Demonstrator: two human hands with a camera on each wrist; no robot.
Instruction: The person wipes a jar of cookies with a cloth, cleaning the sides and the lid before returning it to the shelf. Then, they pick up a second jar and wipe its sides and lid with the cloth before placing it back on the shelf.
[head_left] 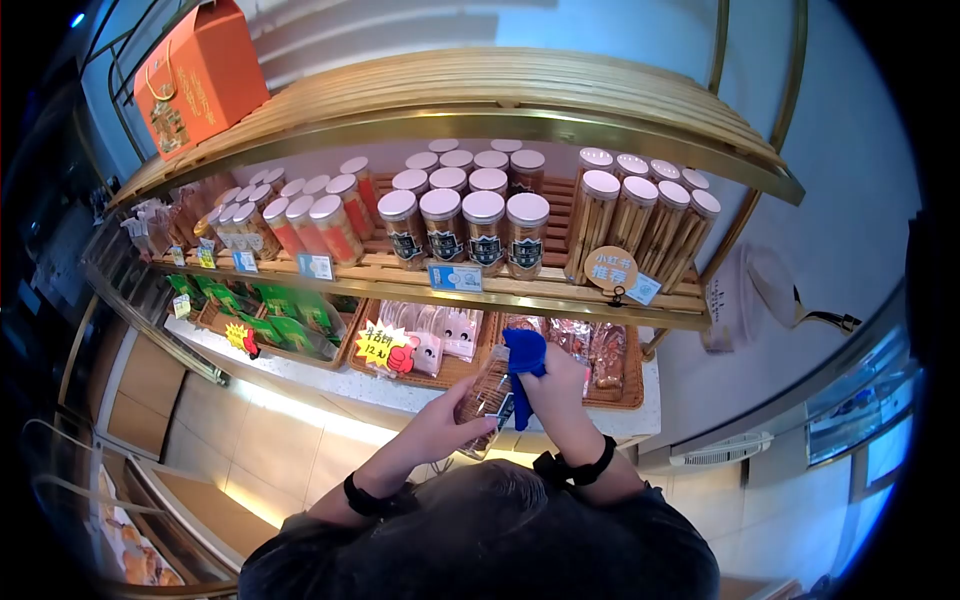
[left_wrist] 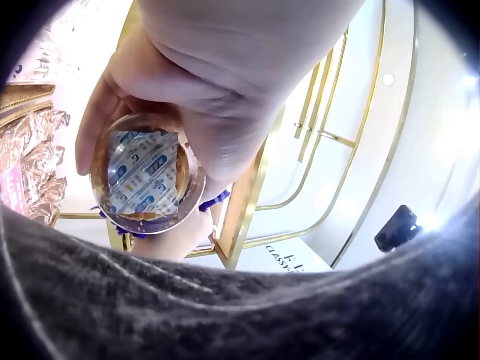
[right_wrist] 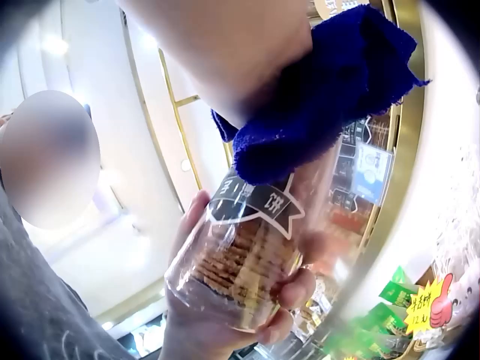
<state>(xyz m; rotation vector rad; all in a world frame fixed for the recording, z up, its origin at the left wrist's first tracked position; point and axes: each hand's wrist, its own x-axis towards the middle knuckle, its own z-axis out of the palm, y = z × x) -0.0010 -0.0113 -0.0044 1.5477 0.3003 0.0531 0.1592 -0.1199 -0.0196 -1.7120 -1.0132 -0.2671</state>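
Note:
My left hand (head_left: 440, 432) grips a clear jar of cookies (head_left: 480, 400) by its lower part, fingers on one side and thumb on the other. In the right wrist view the jar (right_wrist: 236, 262) is tilted, with stacked thin brown cookies and a black label with white characters. Through its round bottom in the left wrist view shows a blue-and-white printed packet (left_wrist: 142, 171). My right hand (head_left: 560, 392) holds a bunched blue cloth (head_left: 526, 352) against the jar's upper end. The cloth (right_wrist: 322, 97) hides the jar's lid.
In front stands a slatted wooden shelf (head_left: 380, 262) with rows of white-lidded jars (head_left: 484, 215). Below are wicker trays (head_left: 634, 375) of wrapped snacks and a yellow price sign (head_left: 385, 345). An orange gift box (head_left: 205, 85) sits on the top shelf, left.

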